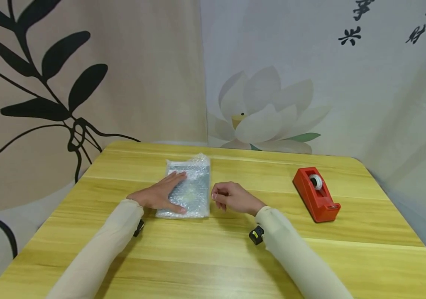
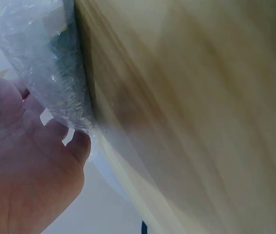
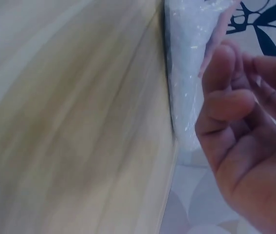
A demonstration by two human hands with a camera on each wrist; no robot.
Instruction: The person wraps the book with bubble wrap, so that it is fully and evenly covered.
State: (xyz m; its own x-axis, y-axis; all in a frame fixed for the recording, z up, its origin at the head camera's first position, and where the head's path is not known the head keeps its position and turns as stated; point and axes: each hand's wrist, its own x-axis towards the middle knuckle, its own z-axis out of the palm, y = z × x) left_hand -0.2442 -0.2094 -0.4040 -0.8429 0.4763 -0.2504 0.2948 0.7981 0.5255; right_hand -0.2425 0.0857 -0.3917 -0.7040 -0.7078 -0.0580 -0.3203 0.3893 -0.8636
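Observation:
A flat package in bubble wrap (image 1: 197,189) lies on the wooden table, a dark greenish item faintly visible inside. Spread across its left half is my left hand (image 1: 160,193), with the thumb near the front edge. In the left wrist view the fingers of this hand (image 2: 26,141) reach along the wrap (image 2: 55,63). My right hand (image 1: 237,197) hovers just right of the package, its fingers bent. A small pale glint shows at these fingertips; I cannot tell whether they pinch anything. The right wrist view shows the bent fingers of that hand (image 3: 249,126) beside the wrap (image 3: 186,63).
Towards the right of the table (image 1: 205,257) stands a red tape dispenser (image 1: 315,195) with a white roll (image 1: 315,182) in it. Behind the table hangs a printed curtain (image 1: 153,74) with leaves and a lotus flower.

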